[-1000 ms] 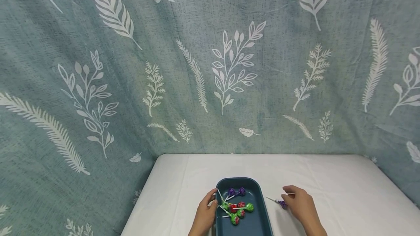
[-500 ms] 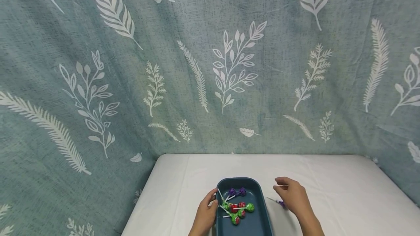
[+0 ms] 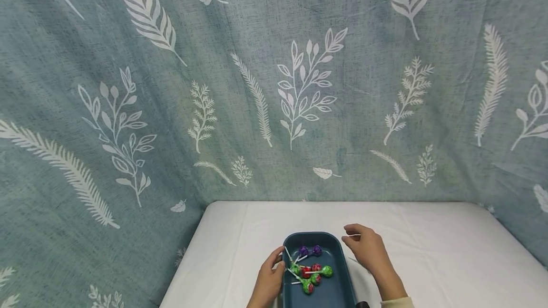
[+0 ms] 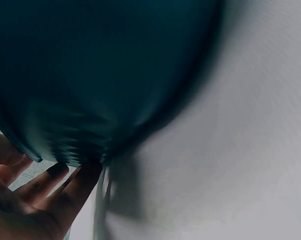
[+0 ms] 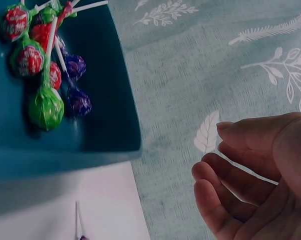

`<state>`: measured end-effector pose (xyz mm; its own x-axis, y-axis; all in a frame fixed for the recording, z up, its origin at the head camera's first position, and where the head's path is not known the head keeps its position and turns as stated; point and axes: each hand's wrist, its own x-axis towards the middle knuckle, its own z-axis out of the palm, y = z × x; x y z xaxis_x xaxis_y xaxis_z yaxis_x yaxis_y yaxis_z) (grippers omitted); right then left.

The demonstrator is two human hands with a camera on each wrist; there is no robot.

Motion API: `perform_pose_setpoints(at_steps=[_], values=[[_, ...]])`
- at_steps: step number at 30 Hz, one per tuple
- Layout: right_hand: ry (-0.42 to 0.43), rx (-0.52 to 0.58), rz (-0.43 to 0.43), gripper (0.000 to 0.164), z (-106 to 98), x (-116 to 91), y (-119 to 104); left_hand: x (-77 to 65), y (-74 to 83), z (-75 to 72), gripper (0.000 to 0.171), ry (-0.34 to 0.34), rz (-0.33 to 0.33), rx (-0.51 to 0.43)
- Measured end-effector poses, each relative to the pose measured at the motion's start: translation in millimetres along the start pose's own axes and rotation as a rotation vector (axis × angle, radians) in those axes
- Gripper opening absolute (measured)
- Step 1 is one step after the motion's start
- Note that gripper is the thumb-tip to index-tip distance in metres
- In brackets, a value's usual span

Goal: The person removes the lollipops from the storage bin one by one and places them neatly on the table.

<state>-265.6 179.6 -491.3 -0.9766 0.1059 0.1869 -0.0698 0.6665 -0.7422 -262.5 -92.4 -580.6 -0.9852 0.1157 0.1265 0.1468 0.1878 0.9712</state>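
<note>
While the left hand (image 3: 269, 277) holds the tray (image 3: 331, 293) by its side, the right hand (image 3: 367, 250) has loose, bent fingers gripping nothing. The lollipops (image 5: 46, 111) inside look light and hard; their sticks (image 5: 90, 6) should pinch easily.

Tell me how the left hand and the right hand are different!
The left hand touches the left side of the dark blue tray; the right hand is apart from it, to its right, and holds nothing.
A cream sleeve shows behind the right hand in the head view, while no sleeve shows behind the left hand there.
Both hands are bare.
</note>
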Motion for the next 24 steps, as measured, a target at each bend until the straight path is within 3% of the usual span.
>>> perform_pose_setpoints(at_steps=[24], values=[[-0.037, 0.022, -0.031, 0.025, 31.0, 11.2, -15.5, 0.3, -0.8, -2.5, 0.042, -0.018, -0.030, -0.010]])
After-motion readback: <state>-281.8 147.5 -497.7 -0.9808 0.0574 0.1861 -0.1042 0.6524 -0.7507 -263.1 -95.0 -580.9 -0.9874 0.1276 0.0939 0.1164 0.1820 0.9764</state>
